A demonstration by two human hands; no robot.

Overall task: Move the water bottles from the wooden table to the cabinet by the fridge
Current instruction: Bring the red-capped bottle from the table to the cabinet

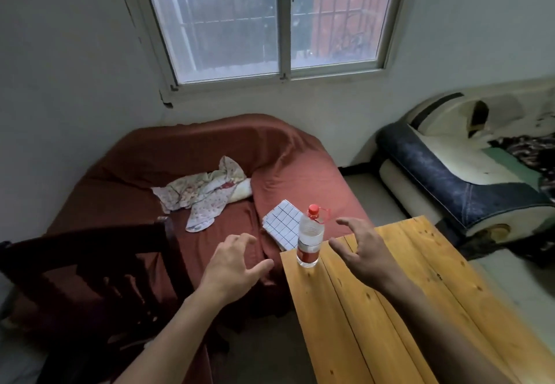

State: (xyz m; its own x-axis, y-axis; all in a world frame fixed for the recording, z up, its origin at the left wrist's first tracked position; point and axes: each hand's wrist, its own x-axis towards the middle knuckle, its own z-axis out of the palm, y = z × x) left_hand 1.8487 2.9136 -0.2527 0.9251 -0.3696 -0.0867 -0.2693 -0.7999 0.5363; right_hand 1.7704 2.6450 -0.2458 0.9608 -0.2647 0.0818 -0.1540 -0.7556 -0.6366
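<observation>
Faced a window set in a pale wall, with neither fridge nor cabinet anywhere in view. Looked down on a sofa under a red-brown cover, strewn with a crumpled flowered cloth and a folded checked cloth. Showed a second, worn sofa in blue and cream off to the right, and a dark wooden chair low on the left.

Took in the wooden table, bare except at its far left corner. Found there one water bottle, upright, red-capped, red-labelled, close to the edge nearest the sofa. Saw no other bottle on the boards.

Held the right hand over the table just right of the bottle, fingers spread and curled, gripping nothing. Kept the left hand off the table's left edge, likewise loose and unclenched, thumb turned toward the bottle. Bracketed the bottle from both sides without touching, probably because of its perch near the corner: a one-sided push could tip it onto the sofa. Judged the carry not yet begun.
</observation>
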